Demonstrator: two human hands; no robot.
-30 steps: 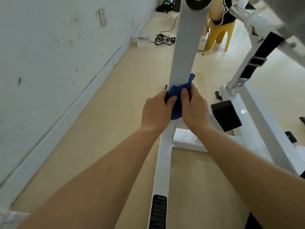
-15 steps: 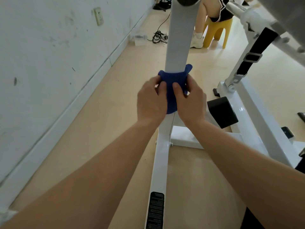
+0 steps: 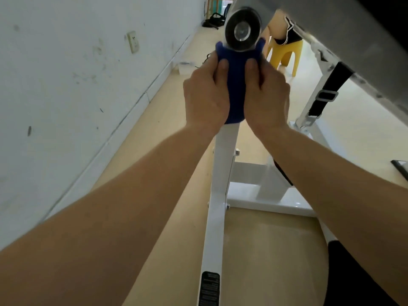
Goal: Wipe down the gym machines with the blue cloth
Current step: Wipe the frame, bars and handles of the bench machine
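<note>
Wiping the white upright: left hand and right hand clamp the blue cloth around it (just below the round cap). Next, probably: wipe the cap.

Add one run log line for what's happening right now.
phase: wiping | left hand: grips blue cloth | right hand: grips blue cloth | blue cloth: wrapped round white post, just under round black cap
</note>
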